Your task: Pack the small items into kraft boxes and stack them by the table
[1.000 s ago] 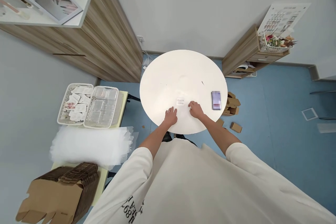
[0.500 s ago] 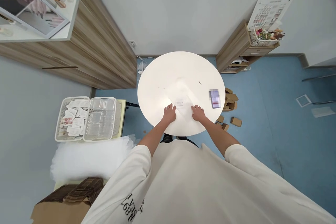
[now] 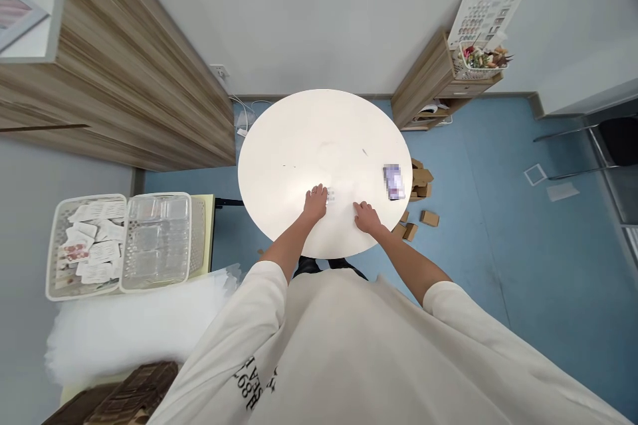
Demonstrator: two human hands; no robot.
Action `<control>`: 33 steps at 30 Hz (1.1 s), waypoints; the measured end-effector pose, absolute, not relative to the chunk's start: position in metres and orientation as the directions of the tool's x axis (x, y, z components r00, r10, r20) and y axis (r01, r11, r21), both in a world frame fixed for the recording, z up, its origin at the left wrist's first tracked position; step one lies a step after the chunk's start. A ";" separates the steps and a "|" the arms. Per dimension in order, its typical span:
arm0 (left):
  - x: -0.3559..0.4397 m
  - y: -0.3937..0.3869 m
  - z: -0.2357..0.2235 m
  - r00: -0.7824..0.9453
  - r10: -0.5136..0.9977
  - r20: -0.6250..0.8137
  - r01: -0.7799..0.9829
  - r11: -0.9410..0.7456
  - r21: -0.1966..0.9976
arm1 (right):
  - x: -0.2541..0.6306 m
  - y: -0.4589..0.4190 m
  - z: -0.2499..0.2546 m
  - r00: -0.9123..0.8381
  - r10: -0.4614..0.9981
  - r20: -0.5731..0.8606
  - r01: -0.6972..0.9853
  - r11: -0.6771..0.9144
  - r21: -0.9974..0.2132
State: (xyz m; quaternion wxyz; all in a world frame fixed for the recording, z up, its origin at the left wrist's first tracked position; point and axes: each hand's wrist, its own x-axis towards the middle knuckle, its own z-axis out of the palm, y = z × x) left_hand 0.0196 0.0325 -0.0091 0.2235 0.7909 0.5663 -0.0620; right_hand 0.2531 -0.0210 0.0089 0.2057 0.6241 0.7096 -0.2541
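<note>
My left hand (image 3: 316, 202) lies with its fingers stretched out at the left edge of a small item with pale printed marks (image 3: 331, 195); its exact kind is hard to make out against the white. To the right, my right hand (image 3: 367, 217) touches the tabletop with its fingers apart, the index finger reaching out. Both hands are on the round white table (image 3: 309, 126), near its front side. A thin, see-through sheet or bag seems to lie between them, but glare blurs its outline. The purple pixelated item (image 3: 393, 182) rests on the table to the right.
Baskets with white packets (image 3: 97, 239) and clear plastic boxes (image 3: 157, 239) stand at the left, behind a pile of white film bags (image 3: 129, 329). Small cardboard boxes (image 3: 421, 179) lie on the floor at the right. A tall wooden cabinet (image 3: 164, 80) and a low cabinet (image 3: 428, 83) flank the table.
The view has shifted, so the table sits further left. My left hand has come in over the printed item, partly covering it, and the two hands are slightly closer together.
</note>
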 end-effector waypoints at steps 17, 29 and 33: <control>-0.020 0.019 0.002 0.190 0.937 -0.292 0.946 -0.095 0.311 | 0.259 -0.027 0.001 -0.215 0.791 -0.572 0.976 0.185 -0.112; 0.047 0.014 0.014 0.338 0.901 -0.271 0.839 -0.157 0.522 | 0.229 -0.047 -0.004 -0.360 0.760 -0.541 0.932 0.272 -0.238; 0.056 0.010 -0.004 0.327 0.888 -0.324 0.862 -0.141 0.486 | 0.239 -0.058 -0.004 -0.352 0.781 -0.515 0.934 0.255 -0.250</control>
